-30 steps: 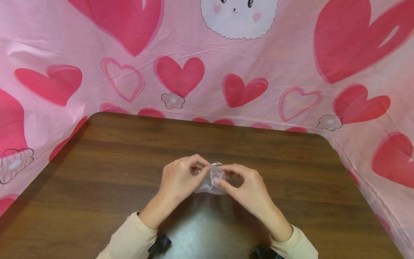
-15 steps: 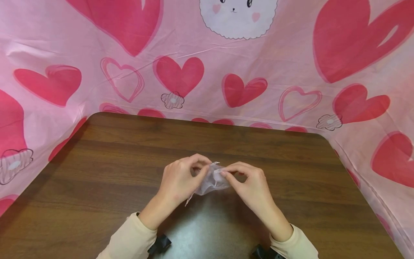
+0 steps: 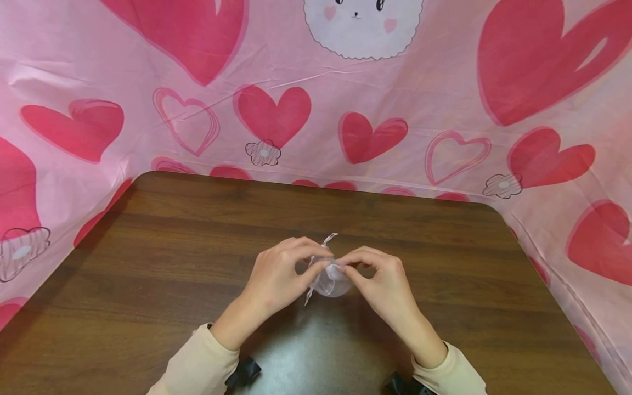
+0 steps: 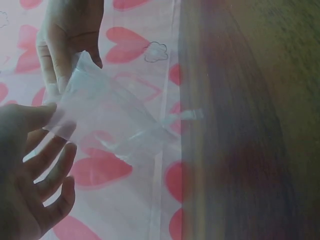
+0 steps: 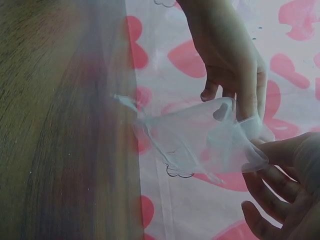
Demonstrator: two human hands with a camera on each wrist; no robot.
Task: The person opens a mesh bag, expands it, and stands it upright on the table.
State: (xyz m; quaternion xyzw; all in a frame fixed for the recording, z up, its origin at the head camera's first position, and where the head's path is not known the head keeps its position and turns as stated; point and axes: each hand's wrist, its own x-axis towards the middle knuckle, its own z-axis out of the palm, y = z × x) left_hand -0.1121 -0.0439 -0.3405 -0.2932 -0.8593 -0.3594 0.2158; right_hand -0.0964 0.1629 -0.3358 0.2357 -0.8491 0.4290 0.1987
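Note:
Between both hands, above the table, hangs a small sheer white drawstring pouch (image 3: 332, 284). Its thin cord ends stick out on the far and near sides in the head view. My left hand (image 3: 283, 273) pinches the pouch's upper edge between thumb and fingers. Close beside it, my right hand (image 3: 382, 274) pinches the edge with thumb and forefinger, the tips nearly meeting the left ones. In the left wrist view the translucent pouch (image 4: 105, 110) spreads out from the fingers. The right wrist view shows the pouch (image 5: 200, 137) with a cord trailing off its far end.
A dark brown wooden table (image 3: 197, 219) lies under the hands. Pink cloth (image 3: 316, 148) printed with red hearts hangs behind and along both sides of it. Black straps (image 3: 243, 374) sit at the sleeve cuffs.
My right hand has shifted its pinch up and to the right along the pouch. My left hand has moved right, closer to the other, and the cord ends now show on both sides.

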